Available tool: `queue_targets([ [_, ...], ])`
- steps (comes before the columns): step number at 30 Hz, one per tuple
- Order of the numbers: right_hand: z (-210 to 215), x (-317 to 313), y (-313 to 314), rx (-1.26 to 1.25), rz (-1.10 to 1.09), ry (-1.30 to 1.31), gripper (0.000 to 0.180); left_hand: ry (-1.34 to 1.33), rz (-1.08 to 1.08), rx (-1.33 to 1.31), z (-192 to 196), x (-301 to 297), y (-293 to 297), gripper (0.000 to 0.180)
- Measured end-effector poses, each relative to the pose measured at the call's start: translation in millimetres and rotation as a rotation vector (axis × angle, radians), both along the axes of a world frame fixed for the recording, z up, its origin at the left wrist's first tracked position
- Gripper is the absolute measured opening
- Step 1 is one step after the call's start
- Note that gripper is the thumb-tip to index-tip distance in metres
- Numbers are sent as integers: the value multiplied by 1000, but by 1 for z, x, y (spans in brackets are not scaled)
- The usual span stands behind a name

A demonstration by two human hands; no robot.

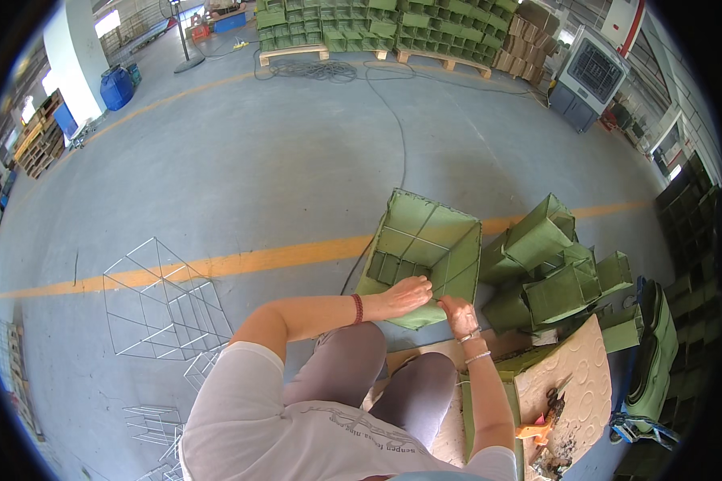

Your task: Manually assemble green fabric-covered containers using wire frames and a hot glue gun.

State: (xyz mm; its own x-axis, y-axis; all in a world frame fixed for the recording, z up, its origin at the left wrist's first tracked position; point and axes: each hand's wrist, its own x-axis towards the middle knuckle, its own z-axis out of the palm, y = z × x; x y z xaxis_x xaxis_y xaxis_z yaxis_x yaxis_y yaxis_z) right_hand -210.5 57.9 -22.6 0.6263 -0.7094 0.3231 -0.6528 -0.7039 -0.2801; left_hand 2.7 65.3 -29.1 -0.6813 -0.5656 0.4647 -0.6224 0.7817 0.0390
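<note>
Between my knees and the floor ahead stands an open-topped green box (457,240), its fabric-like sides set around a thin wire frame. My left hand (409,297), with a red bracelet on the wrist, is closed at the near side of the box; what its fingers pinch is hidden. Just to the right, my right hand (459,315) is closed on the near right edge of the box, the two hands almost touching. An orange glue gun (535,433) and dark-handled scissors (553,397) lie on a stained tan board (582,373) to my right.
Bare wire frames (168,309) stand on the floor at left. Finished-looking green boxes (541,232) cluster at right beside folded green material (654,345). Farther off are stacked green boxes on pallets (457,62), a coiled cable (313,70), a blue drum (116,88) and an air cooler (592,76).
</note>
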Motion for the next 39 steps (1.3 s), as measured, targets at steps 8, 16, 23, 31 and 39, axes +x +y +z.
queue_targets([
  [8, -3, -7, -3, 57, 31, -37, 11, -94, 4, -13, 4, -6, -2, 7],
  [16, -13, -3, 0, 49, -2, -138, 8, 17, -75, -10, -3, -16, -6, 9],
  [23, 2, -1, 0, 183, -1, -182, 12, -77, -21, -24, -4, -13, -6, 12],
  [31, -11, -3, 0, 94, -14, -146, 13, 98, -45, 136, -19, -8, -7, 9],
  [39, 10, 1, 3, 53, -8, -209, 14, -54, 73, 79, 2, -9, -2, 11],
])
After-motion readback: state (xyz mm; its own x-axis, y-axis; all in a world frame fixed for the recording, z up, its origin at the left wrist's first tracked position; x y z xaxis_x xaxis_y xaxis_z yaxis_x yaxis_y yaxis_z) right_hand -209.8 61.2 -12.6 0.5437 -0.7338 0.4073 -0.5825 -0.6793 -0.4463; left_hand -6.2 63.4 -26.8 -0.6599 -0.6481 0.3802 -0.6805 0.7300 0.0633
